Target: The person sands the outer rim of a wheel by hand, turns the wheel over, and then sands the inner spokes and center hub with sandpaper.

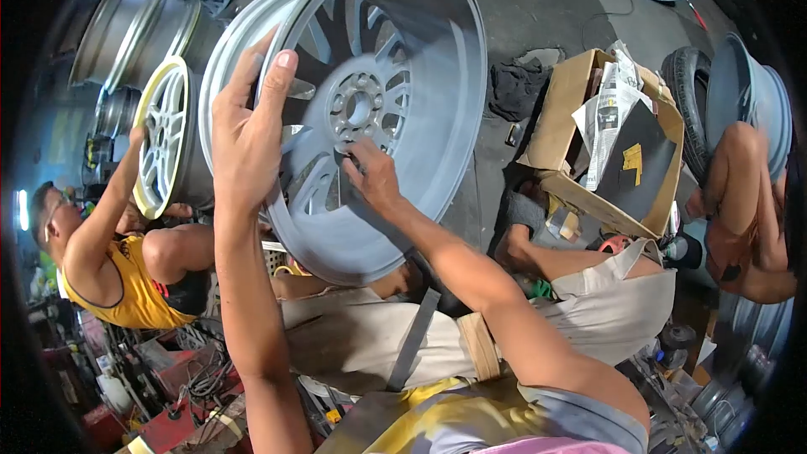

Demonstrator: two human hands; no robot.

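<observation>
A grey alloy wheel rim [445,151] stands tilted in front of me, its hollow inner side facing me and its spokes and hub with bolt holes showing. My left hand [248,122] grips the rim's left edge, thumb on the near lip and fingers reaching round the outside. Inside the barrel, my right hand [372,175] is closed, its fingertips against the spokes just below the hub. Whatever those fingers may pinch is too small or hidden to make out.
A cardboard box [559,176] holding newspaper and dark sheets stands to the right, near a tyre [685,109] and another rim [748,92]. At left, a person in a yellow top [134,282] handles a white wheel [164,139]. Tools and cables clutter the lower left.
</observation>
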